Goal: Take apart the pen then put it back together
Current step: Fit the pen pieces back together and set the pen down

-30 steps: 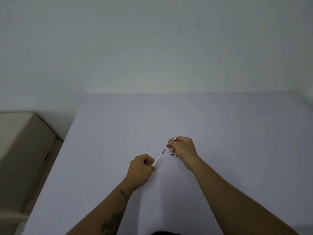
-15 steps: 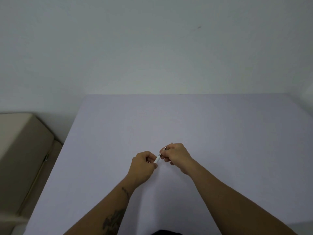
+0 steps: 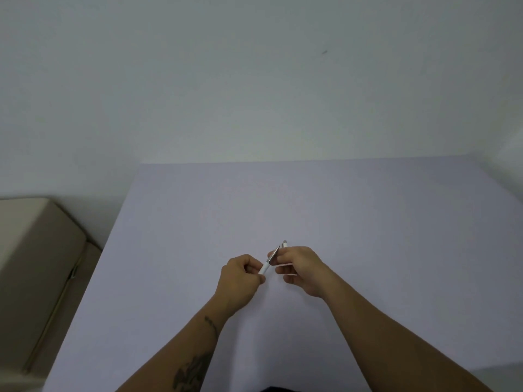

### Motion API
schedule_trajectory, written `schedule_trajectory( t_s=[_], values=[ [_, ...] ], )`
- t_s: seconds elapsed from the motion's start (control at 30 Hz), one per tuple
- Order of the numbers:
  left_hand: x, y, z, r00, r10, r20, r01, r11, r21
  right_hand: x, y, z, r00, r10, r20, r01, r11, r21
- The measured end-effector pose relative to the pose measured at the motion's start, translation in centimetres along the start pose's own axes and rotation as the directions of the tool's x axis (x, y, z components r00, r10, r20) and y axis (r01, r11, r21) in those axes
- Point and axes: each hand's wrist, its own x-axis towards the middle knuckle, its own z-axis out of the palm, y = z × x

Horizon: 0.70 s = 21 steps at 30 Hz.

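A slim white pen (image 3: 266, 267) with a silver clip slants up to the right between my two hands, just above the pale lilac table (image 3: 368, 216). My left hand (image 3: 240, 281) pinches its lower white barrel end. My right hand (image 3: 301, 268) closes around the upper part, and the silver clip and the pen's top end (image 3: 284, 244) stick out above the fingers. The two pen halves look joined; the seam is hidden by my fingers.
A beige padded seat or box (image 3: 31, 267) stands on the left, beside the table's left edge. A plain white wall (image 3: 254, 80) rises behind the table's far edge.
A second ago the two pen parts were apart, a thin refill showing between them. My hands came together, the parts slid into each other, and now the hands have spread slightly along the pen.
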Motion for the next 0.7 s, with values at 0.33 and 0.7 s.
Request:
schedule_trajectory(
  t_s=[0.33, 0.7],
  values=[
    [-0.5, -0.3, 0.5, 1.000, -0.004, 0.028, 0.003, 0.999, 0.035, -0.3, 1.5, 0.0, 0.997, -0.049, -0.053, 0.049, 0.999, -0.003],
    [-0.7, -0.6, 0.3, 0.999, 0.024, 0.034, -0.026, 0.998, 0.058, -0.6, 2.2, 1.0, 0.999, -0.022, -0.024, 0.024, 0.996, 0.087]
  ],
)
